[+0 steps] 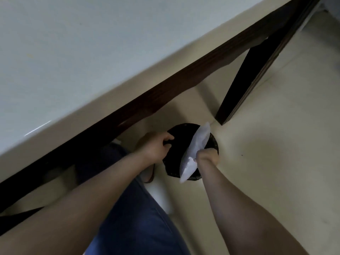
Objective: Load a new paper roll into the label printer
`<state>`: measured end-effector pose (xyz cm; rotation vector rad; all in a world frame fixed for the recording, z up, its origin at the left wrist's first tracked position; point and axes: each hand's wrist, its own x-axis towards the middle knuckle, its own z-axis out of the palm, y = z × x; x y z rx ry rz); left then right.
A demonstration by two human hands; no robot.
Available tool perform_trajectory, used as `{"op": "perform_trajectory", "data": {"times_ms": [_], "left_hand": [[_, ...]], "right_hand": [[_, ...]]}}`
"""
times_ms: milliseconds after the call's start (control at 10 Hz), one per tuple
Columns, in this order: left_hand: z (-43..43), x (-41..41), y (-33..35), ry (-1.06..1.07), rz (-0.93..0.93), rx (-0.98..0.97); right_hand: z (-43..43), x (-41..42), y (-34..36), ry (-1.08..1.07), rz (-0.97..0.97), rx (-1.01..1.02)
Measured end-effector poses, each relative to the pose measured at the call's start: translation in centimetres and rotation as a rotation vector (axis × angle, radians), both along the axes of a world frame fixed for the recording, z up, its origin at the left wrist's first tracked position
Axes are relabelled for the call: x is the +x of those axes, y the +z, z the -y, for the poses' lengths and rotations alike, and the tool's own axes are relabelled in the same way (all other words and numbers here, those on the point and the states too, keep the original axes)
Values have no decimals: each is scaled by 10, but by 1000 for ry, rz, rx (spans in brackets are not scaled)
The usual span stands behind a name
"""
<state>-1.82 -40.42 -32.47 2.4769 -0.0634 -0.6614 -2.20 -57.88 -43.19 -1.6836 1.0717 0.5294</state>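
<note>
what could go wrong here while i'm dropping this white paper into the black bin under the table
1. The white paper, pinched by the right hand, stretches across the black bin to its near rim. Released like this, it may catch there or slide onto the floor.
2. The left hand grips the bin's far rim; a tug might tip it.
3. The table's dark edge hangs close overhead, so straightening up fast risks a bump.

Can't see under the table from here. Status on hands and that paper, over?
Left hand grips bin rim. Right hand holds white paper over bin mouth. Table leg beyond bin, clear of both hands.
</note>
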Motion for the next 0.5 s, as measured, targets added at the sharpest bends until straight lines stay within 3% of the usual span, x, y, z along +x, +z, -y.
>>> {"op": "perform_trajectory", "data": {"times_ms": [100,200,300,400,500], "left_hand": [[-9,4,-7,0,-33,31],[-15,6,-13,7,-41,31],[-16,3,-11,10,-62,19],[-16,-3,-3,2,-5,9],[-13,-15,14,-15,72,-20]], "right_hand": [[-18,2,-10,164,-87,81],[-24,-6,-23,479,-242,84],[-18,-15,-16,701,-264,-202],[-2,-15,-12,516,-110,-320],[10,-19,7,299,66,-249]]}}
